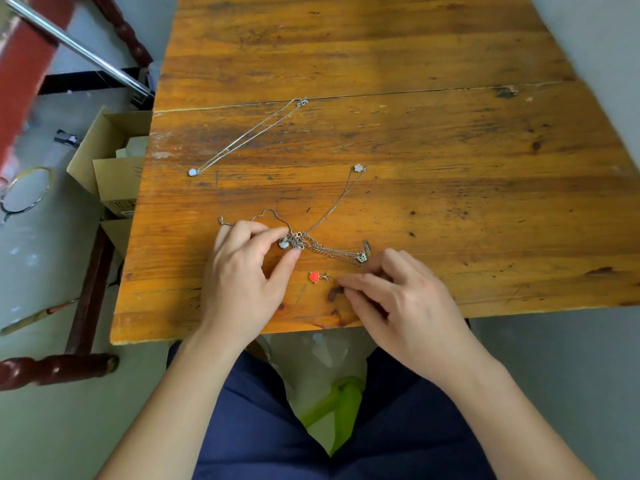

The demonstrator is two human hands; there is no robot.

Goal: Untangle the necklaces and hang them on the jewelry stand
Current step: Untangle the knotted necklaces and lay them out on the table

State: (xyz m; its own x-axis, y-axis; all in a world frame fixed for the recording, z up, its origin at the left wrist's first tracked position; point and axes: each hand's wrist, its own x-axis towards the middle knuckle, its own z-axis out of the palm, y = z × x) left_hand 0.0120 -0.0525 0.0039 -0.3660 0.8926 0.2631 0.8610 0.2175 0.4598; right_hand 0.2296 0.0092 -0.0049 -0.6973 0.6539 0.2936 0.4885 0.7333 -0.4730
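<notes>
The left hand [242, 275] pinches the knot [295, 240] near the table's [381, 46] front edge. The right hand's [401, 299] grip I cannot tell. A hard pull could tighten it.

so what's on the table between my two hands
In the head view, a small red pendant with a tiny metal charm beside it lies between the left hand and the right hand. The left hand pinches the tangled chains.

Tally at the counter [415, 64]: two hands, left hand [242, 271] and right hand [401, 299].
One loose necklace [249, 133]; one tangle of chains [298, 239], strand count unclear. Five pendants: round stone [192, 172], pale drop [284, 243], flower [360, 168], butterfly [361, 257], red heart [314, 276].
</notes>
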